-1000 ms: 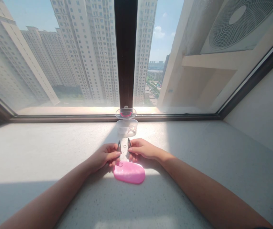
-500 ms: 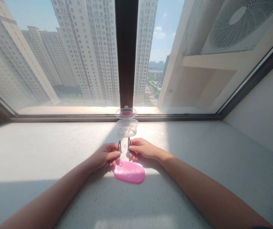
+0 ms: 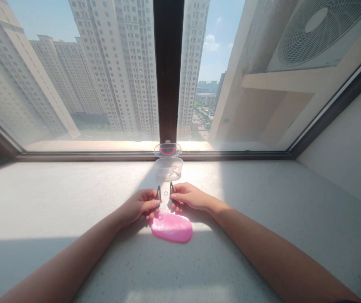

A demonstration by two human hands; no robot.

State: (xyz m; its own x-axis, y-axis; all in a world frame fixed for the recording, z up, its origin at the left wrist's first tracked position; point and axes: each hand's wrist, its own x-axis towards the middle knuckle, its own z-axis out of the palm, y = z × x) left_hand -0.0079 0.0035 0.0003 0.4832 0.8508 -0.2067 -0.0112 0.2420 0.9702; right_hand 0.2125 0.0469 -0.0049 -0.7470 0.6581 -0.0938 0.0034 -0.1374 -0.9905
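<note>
Between thumb and fingers, my left hand (image 3: 143, 203) pinches a dark snap hair clip (image 3: 158, 193), its narrow end pointing up. Across a small gap, my right hand (image 3: 185, 197) is closed on a second dark snap hair clip (image 3: 171, 190), also held upright. A small thin ring (image 3: 166, 193) lies on the white sill between the two clips. Just below the hands lies a flat pink slab (image 3: 172, 228), soft-looking and glossy. Another small ring (image 3: 160, 217) rests on its upper left part, close to my left fingertips.
Behind the hands stands a clear plastic box (image 3: 169, 169) with small items inside, too blurred to name. Its lid (image 3: 167, 150), with a pink curved mark, is raised against the dark window frame (image 3: 167, 84). The speckled white sill (image 3: 73, 193) spreads to both sides.
</note>
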